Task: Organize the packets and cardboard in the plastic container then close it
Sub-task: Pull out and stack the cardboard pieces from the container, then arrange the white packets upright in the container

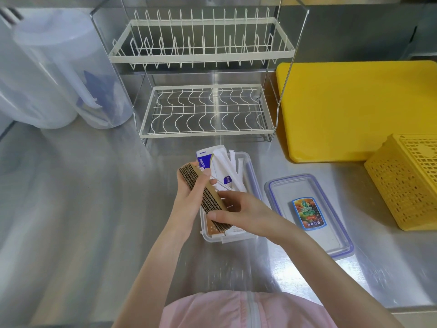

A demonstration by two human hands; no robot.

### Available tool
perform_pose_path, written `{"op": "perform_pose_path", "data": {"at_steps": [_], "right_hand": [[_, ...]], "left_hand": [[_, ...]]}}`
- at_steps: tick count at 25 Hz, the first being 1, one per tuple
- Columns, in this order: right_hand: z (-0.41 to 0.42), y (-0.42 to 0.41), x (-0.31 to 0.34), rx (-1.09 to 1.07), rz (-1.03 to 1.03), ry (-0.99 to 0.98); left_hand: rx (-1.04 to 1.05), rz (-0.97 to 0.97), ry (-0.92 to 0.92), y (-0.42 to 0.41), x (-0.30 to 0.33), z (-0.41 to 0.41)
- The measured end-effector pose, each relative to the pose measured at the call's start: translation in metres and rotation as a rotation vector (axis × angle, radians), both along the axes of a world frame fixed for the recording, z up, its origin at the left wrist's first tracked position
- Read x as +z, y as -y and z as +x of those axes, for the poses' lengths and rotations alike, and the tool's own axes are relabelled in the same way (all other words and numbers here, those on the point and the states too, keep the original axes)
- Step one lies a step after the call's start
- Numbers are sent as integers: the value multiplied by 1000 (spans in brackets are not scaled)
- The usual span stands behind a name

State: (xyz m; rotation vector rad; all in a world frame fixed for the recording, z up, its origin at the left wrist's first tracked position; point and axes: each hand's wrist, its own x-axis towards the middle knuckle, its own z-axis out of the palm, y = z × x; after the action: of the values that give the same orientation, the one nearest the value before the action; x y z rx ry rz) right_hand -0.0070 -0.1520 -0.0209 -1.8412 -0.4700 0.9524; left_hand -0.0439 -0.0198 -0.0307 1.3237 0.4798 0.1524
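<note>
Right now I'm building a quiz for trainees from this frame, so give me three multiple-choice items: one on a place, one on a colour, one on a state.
1. Where does the lid lie?
A. on the counter, right of the plastic container
B. on the dish rack's lower shelf
C. inside the yellow basket

2. What colour is the cutting board behind the lid?
A. white
B. yellow
C. blue

3. What is the state of the cardboard stack?
A. lying flat on the counter
B. sealed under the lid
C. held by both hands over the container

Answers:
1 A: the lid rests flat on the steel counter beside the container's right wall.
2 B: the board is plain yellow.
3 C: the left hand and right hand grip the stack above the open container.
</note>
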Motion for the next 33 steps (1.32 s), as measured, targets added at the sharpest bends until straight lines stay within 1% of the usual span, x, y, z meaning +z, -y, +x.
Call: {"op": "perform_pose_path", "data": {"at_steps": [2, 3, 6, 10, 14, 17, 19, 21, 23, 25, 27, 29, 31, 33], "right_hand": [[0, 3, -1, 11, 18, -19], [0, 3, 0, 23, 20, -23], [-2, 2, 0, 72, -1, -45], [-6, -7, -5, 84, -7, 43], [-4, -17, -12, 1, -40, 101], [-1, -17, -13, -86, -58, 106], [-1, -16, -15, -174, -88, 207], [-1, -14, -17, -225, -121, 386], [-2, -13, -19, -213, -124, 502], [-1, -11, -22, -185, -137, 544], [3, -7, -23, -210, -132, 536], [12, 0, -24, -285, -131, 504], [23, 10, -23, -402, -142, 445], [35, 19, -22, -505, -133, 362]], "left_hand": [[32, -90, 26, 0, -3, 1], [43, -100, 38, -1, -4, 2], [57, -48, 1, -2, -7, 2], [87, 29, -78, 7, -9, 6], [83, 108, -98, 17, -7, 15], [83, 156, -159, 19, -9, 21], [98, 168, -201, 20, -10, 23], [109, 143, -223, 20, -11, 24], [79, 123, -258, 19, -12, 26], [9, 131, -281, 17, -12, 27], [-43, 131, -261, 14, -12, 28], [-64, 174, -238, 9, -13, 28], [-29, 262, -239, -2, -15, 30], [-8, 425, -230, -14, -14, 35]]}}
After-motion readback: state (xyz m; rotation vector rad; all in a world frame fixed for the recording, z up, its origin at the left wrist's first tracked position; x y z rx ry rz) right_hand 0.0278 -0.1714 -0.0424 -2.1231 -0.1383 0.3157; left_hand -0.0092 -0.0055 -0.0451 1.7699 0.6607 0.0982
